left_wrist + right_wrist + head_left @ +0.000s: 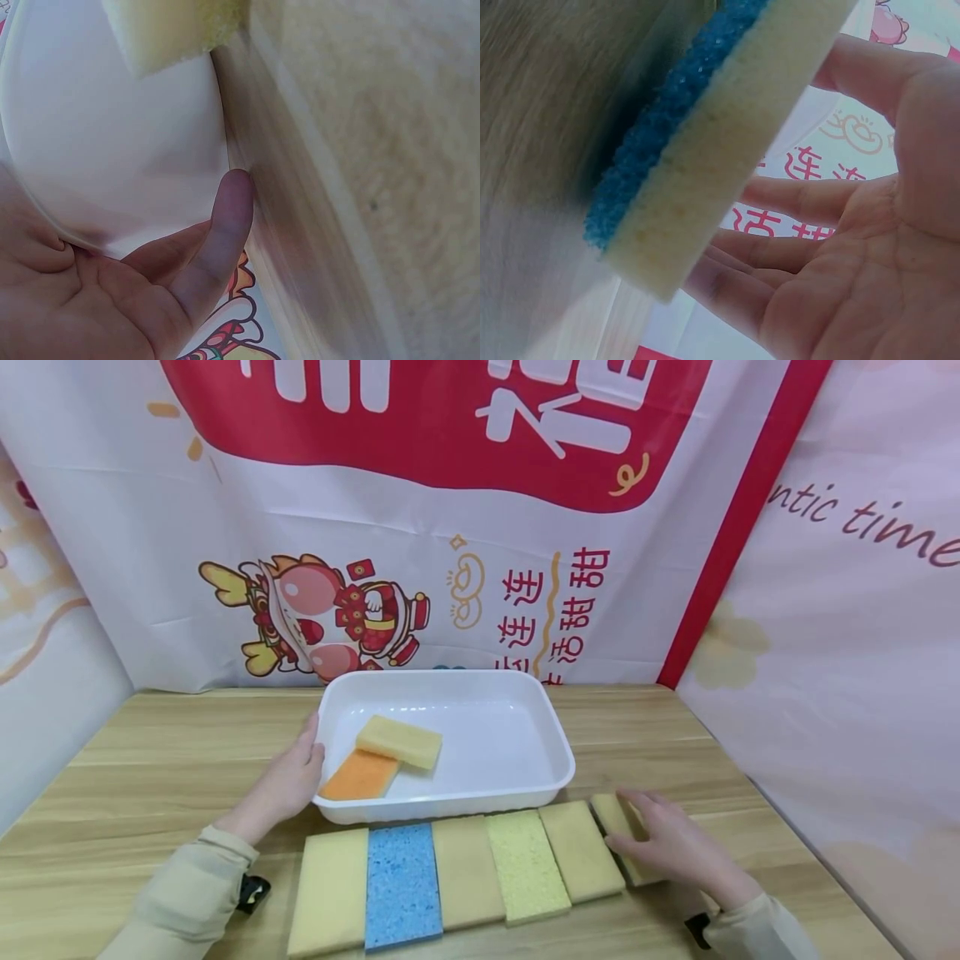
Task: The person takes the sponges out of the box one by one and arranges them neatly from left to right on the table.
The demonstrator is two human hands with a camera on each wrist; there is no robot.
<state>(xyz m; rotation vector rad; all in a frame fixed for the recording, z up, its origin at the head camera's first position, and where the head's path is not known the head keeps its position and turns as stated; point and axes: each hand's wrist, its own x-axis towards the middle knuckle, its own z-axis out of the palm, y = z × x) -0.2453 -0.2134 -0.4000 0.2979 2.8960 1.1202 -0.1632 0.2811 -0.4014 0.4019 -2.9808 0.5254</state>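
Observation:
My left hand grips the left side of a white plastic tray, thumb at the rim and fingers against the outer wall. In the tray's left part lie a cream sponge and an orange-faced sponge, the cream one partly over the orange. My right hand holds the rightmost sponge of a row on the table. The right wrist view shows this sponge tilted, with a cream layer and a rough blue layer. In the left wrist view, my left hand touches the tray.
Before the tray several sponges lie side by side: a cream one, a blue one, a tan one, a yellow-green one and another cream one. A printed banner hangs behind the wooden table.

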